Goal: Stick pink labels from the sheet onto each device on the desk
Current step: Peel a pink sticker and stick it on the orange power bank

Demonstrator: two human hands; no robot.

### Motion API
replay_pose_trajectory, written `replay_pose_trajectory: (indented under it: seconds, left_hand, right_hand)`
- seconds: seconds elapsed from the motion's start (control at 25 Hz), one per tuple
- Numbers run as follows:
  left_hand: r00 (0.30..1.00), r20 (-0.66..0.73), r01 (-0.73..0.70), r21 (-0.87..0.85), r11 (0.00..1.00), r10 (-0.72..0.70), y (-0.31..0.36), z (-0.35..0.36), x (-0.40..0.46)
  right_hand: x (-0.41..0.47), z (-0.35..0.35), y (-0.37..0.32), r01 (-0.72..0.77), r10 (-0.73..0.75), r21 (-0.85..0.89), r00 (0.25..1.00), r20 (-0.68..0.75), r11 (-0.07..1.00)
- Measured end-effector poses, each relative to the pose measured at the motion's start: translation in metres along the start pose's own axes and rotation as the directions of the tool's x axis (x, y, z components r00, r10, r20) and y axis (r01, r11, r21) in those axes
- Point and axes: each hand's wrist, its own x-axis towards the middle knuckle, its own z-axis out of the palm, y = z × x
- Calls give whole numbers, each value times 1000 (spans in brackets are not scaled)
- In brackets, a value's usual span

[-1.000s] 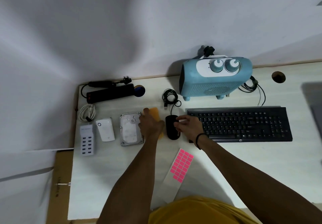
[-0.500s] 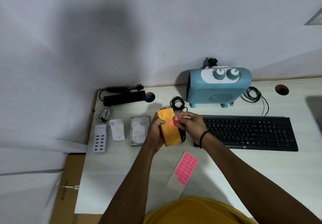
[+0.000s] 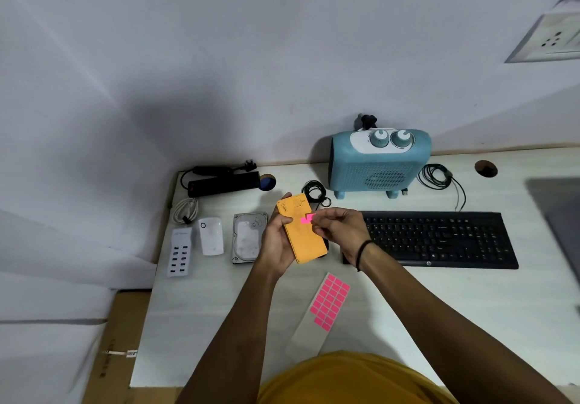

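A single wide-angle head-worn camera looks forward and steeply down from above the person's yellow shirt (image 3: pixel 354 378) onto a white desk (image 3: pixel 439 315). Both forearms reach away from the lens. The grey wall (image 3: pixel 251 58) fills the upper half.

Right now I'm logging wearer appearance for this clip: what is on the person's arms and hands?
Both forearms are bare, with no sleeves or gloves in view. The right hand has a thin black band around its wrist; the left hand shows no ring, watch or band. A mustard-yellow garment covers the torso.
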Motion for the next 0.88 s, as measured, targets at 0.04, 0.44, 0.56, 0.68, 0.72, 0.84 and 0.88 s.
replay_pose_trajectory:
  seconds: [0.04, 0.44, 0.56, 0.68, 0.72, 0.84, 0.88]
  left_hand:
    - [1000, 3, 2, 3, 1000, -2, 0, 1, -2]
    - [1000, -4, -9, 57, 998, 10, 3, 6, -10]
    - [1000, -13, -12, 67, 998, 13, 3, 7, -10]
    - [1000, -23, -6, 65, 998, 8, 6, 5, -9]
    - [1000, -22, -7, 68, 998, 8, 8, 4, -9]
    - [998, 36, -54, 190, 980, 48, 12, 5, -8]
    - [997, 50, -72, 253, 965, 61, 12, 5, -8]
  right_hand:
    - [-2, 1, 2, 0, -1, -35, 1000, -25, 999]
    - [-10, 15, -5, 32, -112, -420, 979, -168, 907]
    - [-7, 19, -6, 21, -133, -478, 970, -201, 878]
    - [-5, 19, -7, -6, -121, -468, 963, -240, 884]
    - [-4, 18, -7, -12, -122, -470, 959, -254, 883]
    - [-2, 11, -7, 5, -132, -469, 962, -240, 883]
    - [-1, 10, -6, 15, -138, -465, 963, -231, 885]
